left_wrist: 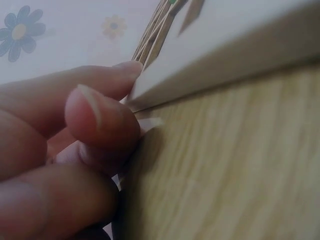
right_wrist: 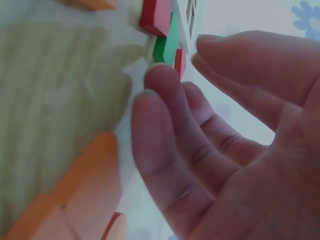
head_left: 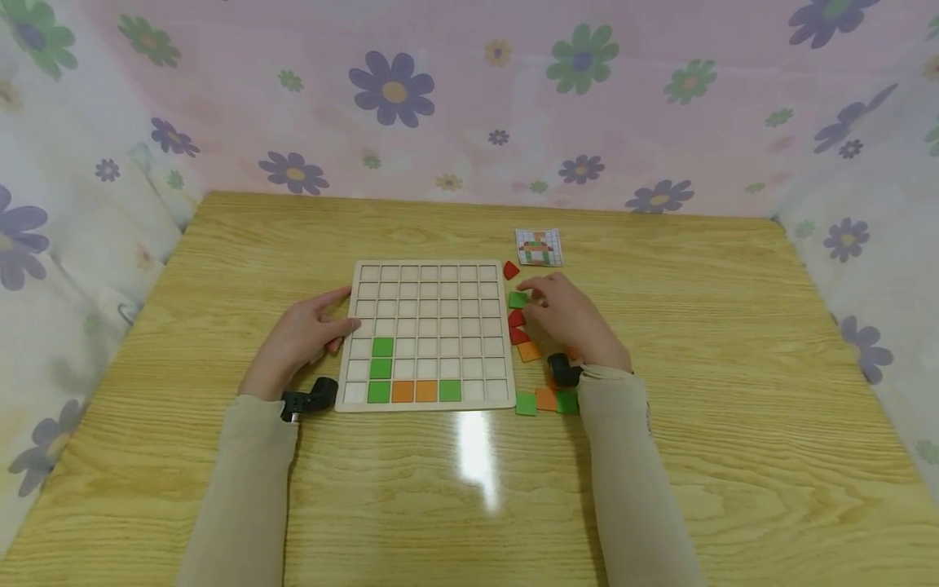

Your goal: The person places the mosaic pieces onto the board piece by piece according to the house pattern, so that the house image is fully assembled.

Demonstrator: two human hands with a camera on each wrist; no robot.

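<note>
A square wooden grid board lies on the table, with green tiles and orange tiles set in its lower left cells. My left hand rests at the board's left edge, thumb tip on the rim; in the left wrist view a fingertip touches that edge. My right hand is over the loose pieces right of the board, its fingers apart and slightly bent. Closest to its fingertips is a green square tile, also visible as a green block in the right wrist view. Nothing shows between those fingers.
Red quarter-round pieces and an orange tile lie along the board's right side. Further green and orange tiles sit near its lower right corner. A printed pattern card lies behind the right hand. Flowered cloth surrounds the table.
</note>
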